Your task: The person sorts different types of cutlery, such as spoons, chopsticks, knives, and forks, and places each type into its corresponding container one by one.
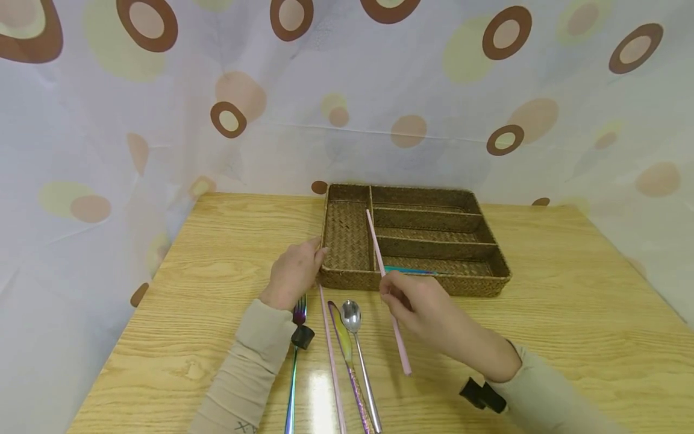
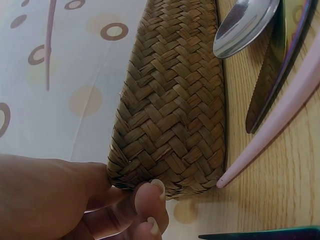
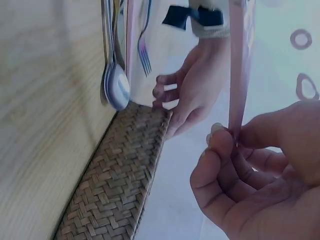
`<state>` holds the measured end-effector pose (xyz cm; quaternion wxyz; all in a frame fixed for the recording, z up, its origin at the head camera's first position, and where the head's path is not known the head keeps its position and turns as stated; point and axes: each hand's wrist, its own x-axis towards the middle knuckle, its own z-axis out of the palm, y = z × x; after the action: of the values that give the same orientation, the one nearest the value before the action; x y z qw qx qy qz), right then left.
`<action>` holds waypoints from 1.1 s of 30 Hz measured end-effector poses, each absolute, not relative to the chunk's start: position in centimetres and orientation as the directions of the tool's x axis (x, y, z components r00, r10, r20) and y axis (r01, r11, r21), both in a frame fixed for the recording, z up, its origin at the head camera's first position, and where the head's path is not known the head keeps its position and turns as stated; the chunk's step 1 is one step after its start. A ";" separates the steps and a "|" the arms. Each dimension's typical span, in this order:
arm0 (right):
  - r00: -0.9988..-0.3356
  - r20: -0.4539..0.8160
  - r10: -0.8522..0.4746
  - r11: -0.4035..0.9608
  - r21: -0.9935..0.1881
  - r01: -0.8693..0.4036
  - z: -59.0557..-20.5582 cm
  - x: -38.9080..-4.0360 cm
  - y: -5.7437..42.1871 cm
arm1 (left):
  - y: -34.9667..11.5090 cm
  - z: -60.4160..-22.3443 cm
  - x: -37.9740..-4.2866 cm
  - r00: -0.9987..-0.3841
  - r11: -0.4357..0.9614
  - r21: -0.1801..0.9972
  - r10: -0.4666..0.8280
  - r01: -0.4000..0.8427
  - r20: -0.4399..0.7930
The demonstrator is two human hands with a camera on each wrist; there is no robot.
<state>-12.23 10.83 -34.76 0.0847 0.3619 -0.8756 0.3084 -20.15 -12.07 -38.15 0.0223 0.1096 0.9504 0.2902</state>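
My right hand [image 1: 420, 301] pinches a pink chopstick [image 1: 402, 349] between thumb and fingertips, above the front wall of a woven cutlery tray [image 1: 414, 282]. The chopstick slants, its thin tip over the tray's divider. At the tray's front left corner my left hand [image 1: 293, 274] grips the wall; in the left wrist view, fingertips [image 2: 150, 200] curl against the weave. A second pink chopstick [image 1: 331, 355] lies on the table before the tray. Beside it are a knife [image 1: 343, 337] with a yellow-purple sheen and a silver spoon [image 1: 352, 316]. An iridescent fork [image 1: 293, 374] lies partly under the left sleeve.
The tray has one upright compartment at left and three lengthwise ones at right. A blue-green utensil [image 1: 409, 270] lies in the front right compartment, mostly hidden by the wall. Behind the wooden table [image 1: 564, 289] hangs a patterned cloth [image 1: 379, 78].
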 end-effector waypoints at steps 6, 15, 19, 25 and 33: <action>-0.787 0.295 -0.542 0.600 -0.520 -0.608 -34.5 -14.3 10.5 | -12.0 -38.2 -20.4 -0.973 0.817 0.539 0.228 0.206 0.026; -0.859 0.176 -0.481 0.621 -0.624 -0.475 -34.1 -16.4 9.9 | -12.0 -38.3 -20.6 -0.972 0.824 0.521 0.232 0.222 0.046; -0.874 0.125 -0.469 0.634 -0.641 -0.432 -33.7 -17.5 9.4 | -12.1 -38.4 -20.6 -0.971 0.824 0.519 0.231 0.227 0.059; -0.883 0.107 -0.457 0.643 -0.647 -0.411 -33.5 -19.4 8.6 | -12.2 -38.4 -20.5 -0.968 0.819 0.521 0.237 0.242 0.077; -0.898 0.029 -0.438 0.643 -0.689 -0.335 -33.7 -21.8 7.4 | -12.2 -38.3 -20.6 -0.973 0.825 0.521 0.226 0.217 0.048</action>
<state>-21.76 7.42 -33.69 -0.0705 0.2141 -0.9035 0.3646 -20.56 -12.16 -38.34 0.0080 0.1161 0.9553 0.2718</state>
